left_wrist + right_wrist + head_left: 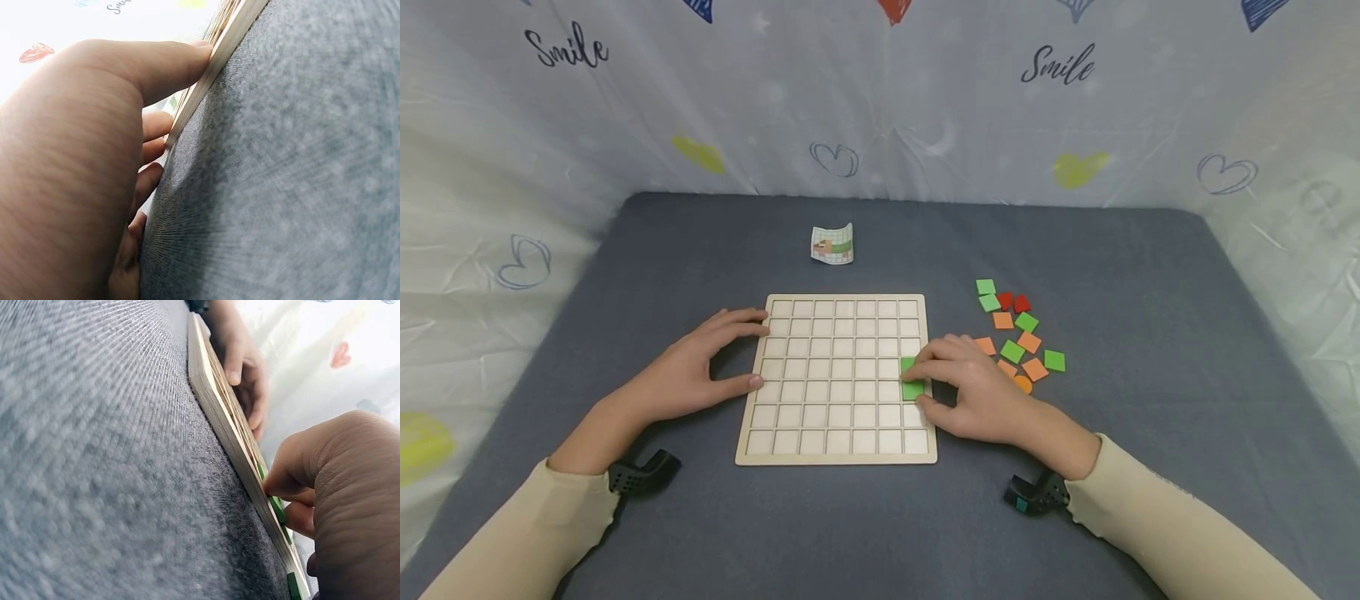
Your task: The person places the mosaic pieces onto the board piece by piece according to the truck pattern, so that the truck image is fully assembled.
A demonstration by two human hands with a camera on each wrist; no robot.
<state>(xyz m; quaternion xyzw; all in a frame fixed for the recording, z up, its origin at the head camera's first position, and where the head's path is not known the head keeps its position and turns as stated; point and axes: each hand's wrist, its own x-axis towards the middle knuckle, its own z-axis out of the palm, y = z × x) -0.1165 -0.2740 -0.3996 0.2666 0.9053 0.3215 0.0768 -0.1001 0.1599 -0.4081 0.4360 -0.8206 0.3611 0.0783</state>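
Note:
A wooden grid board (831, 459) lies on the table in front of the person. The left hand (688, 367) rests at the board's left edge, thumb and fingers spread along the rim. At the right edge, the right hand (973, 387) pinches a green square tile (913, 391) between thumb and fingers, over the rightmost column. Another green tile (907, 363) shows just above it, partly covered by the fingers. In the right wrist view, the pinched green tile (277, 510) stands tilted at the board's edge.
Right of the board lie loose green tiles (1054, 361), orange tiles (1035, 369), red pieces (1022, 303) and a round orange piece (1023, 383). A small picture card (832, 245) with a grid pattern sits behind the board. A printed curtain (880, 100) hangs behind the table.

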